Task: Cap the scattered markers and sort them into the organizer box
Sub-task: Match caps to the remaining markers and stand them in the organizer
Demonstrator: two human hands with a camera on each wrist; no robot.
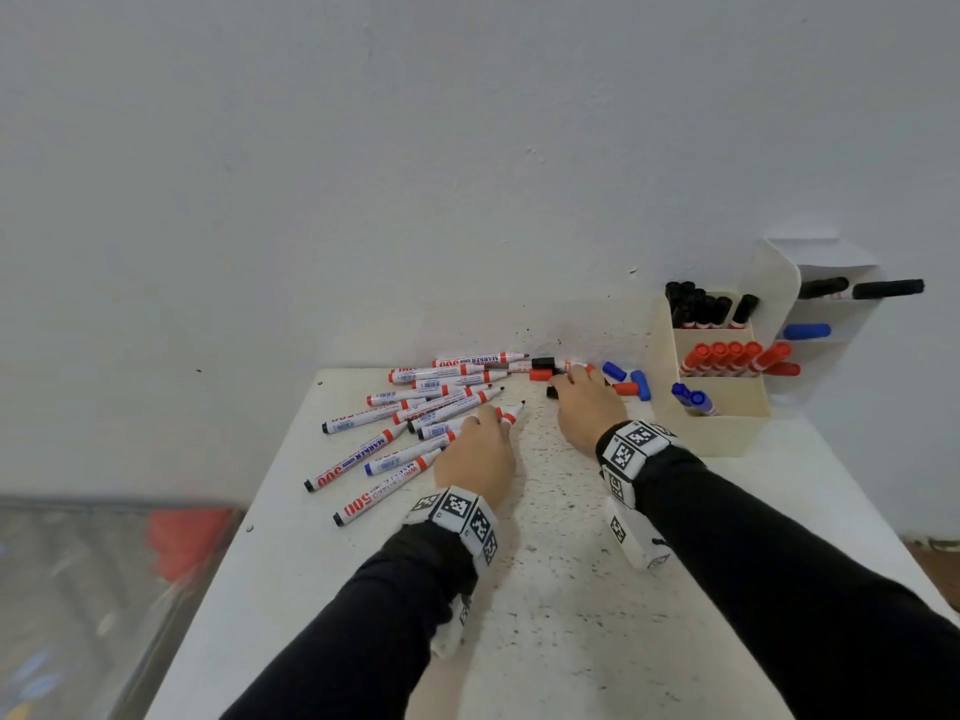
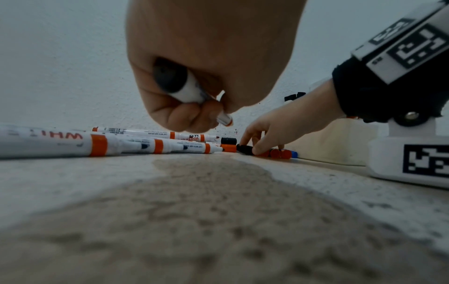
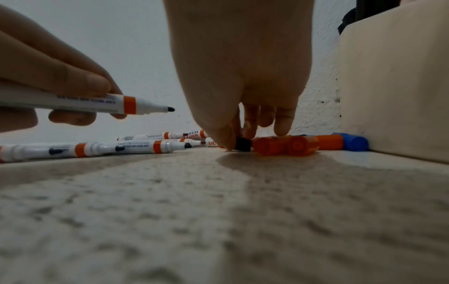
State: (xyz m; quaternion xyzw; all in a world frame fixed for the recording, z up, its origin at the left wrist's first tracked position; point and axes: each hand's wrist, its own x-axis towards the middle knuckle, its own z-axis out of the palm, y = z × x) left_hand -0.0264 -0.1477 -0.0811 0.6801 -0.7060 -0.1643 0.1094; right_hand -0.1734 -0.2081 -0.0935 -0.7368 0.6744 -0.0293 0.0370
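My left hand (image 1: 491, 420) grips an uncapped black-tipped marker (image 3: 136, 106) just above the table, tip pointing toward the right hand. The same marker (image 2: 184, 90) shows end-on in the left wrist view. My right hand (image 3: 239, 134) reaches down among loose caps, thumb and forefinger pinching a black cap (image 3: 243, 144) that lies on the table; the cap (image 1: 551, 392) sits left of the hand. Several uncapped markers (image 1: 431, 402) lie fanned out at the left. The cream organizer box (image 1: 727, 433) stands at the right with black, red and blue capped markers in separate compartments.
Loose red caps (image 3: 279, 147), blue caps (image 1: 641, 385) and another black cap (image 1: 543, 362) lie by the wall between my right hand and the box. A glossy white panel (image 1: 774, 283) rises behind the box. The speckled white table (image 1: 545, 615) ends near the markers' left.
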